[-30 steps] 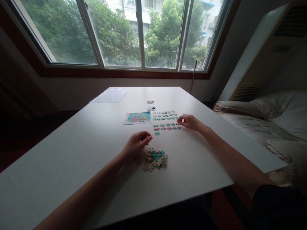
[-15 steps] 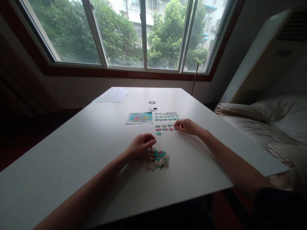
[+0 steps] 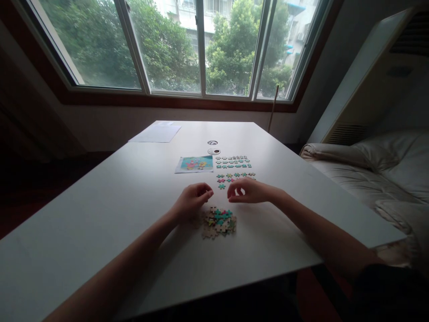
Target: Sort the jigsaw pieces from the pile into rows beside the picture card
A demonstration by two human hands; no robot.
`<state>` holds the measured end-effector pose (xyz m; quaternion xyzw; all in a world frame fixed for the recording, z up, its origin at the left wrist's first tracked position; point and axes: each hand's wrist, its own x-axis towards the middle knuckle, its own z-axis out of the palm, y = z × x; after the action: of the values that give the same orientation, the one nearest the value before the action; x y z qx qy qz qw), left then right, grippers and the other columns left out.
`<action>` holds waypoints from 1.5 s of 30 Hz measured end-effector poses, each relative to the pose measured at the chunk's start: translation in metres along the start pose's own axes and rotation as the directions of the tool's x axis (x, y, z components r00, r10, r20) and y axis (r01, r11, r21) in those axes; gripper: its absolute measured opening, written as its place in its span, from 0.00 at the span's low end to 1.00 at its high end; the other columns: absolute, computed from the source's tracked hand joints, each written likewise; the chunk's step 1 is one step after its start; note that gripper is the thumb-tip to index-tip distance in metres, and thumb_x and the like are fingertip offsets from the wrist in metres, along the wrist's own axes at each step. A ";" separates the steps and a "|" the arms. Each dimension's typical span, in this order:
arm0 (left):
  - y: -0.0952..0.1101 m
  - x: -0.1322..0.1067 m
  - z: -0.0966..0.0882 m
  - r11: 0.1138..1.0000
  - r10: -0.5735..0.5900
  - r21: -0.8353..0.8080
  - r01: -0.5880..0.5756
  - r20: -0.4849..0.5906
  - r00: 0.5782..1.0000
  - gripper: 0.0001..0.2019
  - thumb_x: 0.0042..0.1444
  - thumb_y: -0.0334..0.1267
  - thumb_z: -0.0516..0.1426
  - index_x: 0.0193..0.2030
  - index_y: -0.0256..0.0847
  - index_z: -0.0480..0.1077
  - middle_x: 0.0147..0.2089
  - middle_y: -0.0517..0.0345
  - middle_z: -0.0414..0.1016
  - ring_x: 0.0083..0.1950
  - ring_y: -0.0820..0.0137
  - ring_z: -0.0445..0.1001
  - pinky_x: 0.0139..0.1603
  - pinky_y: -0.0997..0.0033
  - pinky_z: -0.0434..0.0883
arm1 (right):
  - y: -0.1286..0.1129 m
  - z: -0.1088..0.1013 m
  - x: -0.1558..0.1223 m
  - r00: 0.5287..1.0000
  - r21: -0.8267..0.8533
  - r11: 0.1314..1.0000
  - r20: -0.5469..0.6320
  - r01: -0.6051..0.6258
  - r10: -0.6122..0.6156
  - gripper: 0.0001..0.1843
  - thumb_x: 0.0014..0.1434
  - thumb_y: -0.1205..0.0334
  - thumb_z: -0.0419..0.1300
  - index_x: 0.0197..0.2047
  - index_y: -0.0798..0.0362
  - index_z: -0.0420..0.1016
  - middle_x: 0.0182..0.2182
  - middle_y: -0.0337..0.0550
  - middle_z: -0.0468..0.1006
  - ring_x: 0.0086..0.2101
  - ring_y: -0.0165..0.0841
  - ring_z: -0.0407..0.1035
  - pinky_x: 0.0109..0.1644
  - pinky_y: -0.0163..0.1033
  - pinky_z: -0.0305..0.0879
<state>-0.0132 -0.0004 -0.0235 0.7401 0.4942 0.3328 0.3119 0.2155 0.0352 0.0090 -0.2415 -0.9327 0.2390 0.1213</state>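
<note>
My left hand (image 3: 193, 199) hovers just beyond the near pile of jigsaw pieces (image 3: 219, 223), thumb and fingers pressed together; anything between them is too small to make out. Opposite it, my right hand (image 3: 250, 190) is curved, thumb and forefinger slightly apart, with no piece visible in it. It covers part of the lower rows of laid-out jigsaw pieces (image 3: 229, 175). Farther back lie more rows of jigsaw pieces (image 3: 233, 161), mostly turquoise. Left of these rows is a picture sheet (image 3: 195, 164) with pink and yellow figures on turquoise.
The white table (image 3: 110, 214) carries everything. Two round inserts (image 3: 213, 151) sit in its top behind the picture. White papers (image 3: 156, 133) lie at the far left corner. A pale sofa (image 3: 365, 170) stands to the right, and a window (image 3: 174, 49) is beyond the table.
My right hand has moved left and nearer from the right end of the rows, uncovering a piece there. My left hand has shifted slightly left.
</note>
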 end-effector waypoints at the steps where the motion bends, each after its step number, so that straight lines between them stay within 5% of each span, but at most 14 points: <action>1: 0.000 0.000 0.000 1.000 0.000 0.010 0.000 -0.011 1.000 0.11 0.52 0.42 0.52 0.30 0.37 0.69 0.22 0.62 0.66 0.25 0.74 0.64 0.27 0.75 0.61 | -0.006 0.004 0.002 0.999 0.015 1.000 0.024 0.024 -0.024 0.13 0.54 0.54 0.56 0.36 0.55 0.73 0.29 0.41 0.74 0.26 0.25 0.64 0.29 0.30 0.60; 6: 0.000 0.001 0.001 1.000 -0.012 0.010 0.012 -0.042 0.999 0.11 0.52 0.42 0.53 0.29 0.36 0.68 0.21 0.63 0.65 0.24 0.74 0.63 0.26 0.75 0.61 | -0.022 0.016 0.006 0.997 0.003 0.999 0.074 0.034 -0.035 0.14 0.48 0.54 0.62 0.36 0.54 0.74 0.28 0.40 0.72 0.27 0.25 0.64 0.30 0.30 0.59; 16: 0.003 0.000 -0.001 1.000 0.003 0.017 -0.002 -0.050 0.999 0.11 0.52 0.42 0.52 0.30 0.36 0.69 0.21 0.63 0.65 0.24 0.74 0.63 0.26 0.75 0.61 | -0.015 0.021 0.008 0.999 0.143 0.989 0.024 -0.040 0.037 0.09 0.49 0.59 0.62 0.33 0.54 0.72 0.27 0.38 0.73 0.26 0.25 0.65 0.29 0.29 0.61; 26: 0.008 -0.003 0.000 0.996 0.091 -0.029 -0.089 0.048 0.995 0.11 0.53 0.42 0.53 0.32 0.36 0.70 0.26 0.59 0.69 0.27 0.74 0.64 0.29 0.75 0.62 | -0.009 0.023 0.015 0.942 0.338 0.939 -0.290 -0.062 0.167 0.10 0.50 0.59 0.61 0.32 0.57 0.73 0.26 0.40 0.75 0.27 0.25 0.66 0.31 0.32 0.61; 35: 0.009 -0.005 0.002 0.994 0.104 -0.035 -0.102 0.057 0.993 0.11 0.52 0.42 0.54 0.31 0.35 0.71 0.26 0.58 0.70 0.27 0.74 0.64 0.28 0.76 0.62 | -0.007 0.027 0.017 0.923 0.427 0.903 -0.329 -0.043 0.200 0.12 0.50 0.56 0.61 0.32 0.57 0.73 0.26 0.41 0.75 0.27 0.26 0.67 0.32 0.34 0.63; 45: 0.011 -0.004 0.000 0.989 0.056 -0.135 -0.056 -0.008 0.998 0.10 0.50 0.41 0.55 0.30 0.35 0.70 0.26 0.60 0.70 0.27 0.74 0.65 0.28 0.75 0.63 | -0.011 0.025 0.012 0.905 0.169 0.986 -0.420 0.000 0.072 0.07 0.52 0.61 0.59 0.34 0.55 0.73 0.28 0.39 0.76 0.26 0.23 0.66 0.29 0.30 0.62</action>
<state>-0.0090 -0.0071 -0.0155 0.7301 0.4504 0.3757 0.3506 0.1921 0.0234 -0.0051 -0.2941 -0.8562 0.2593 0.3366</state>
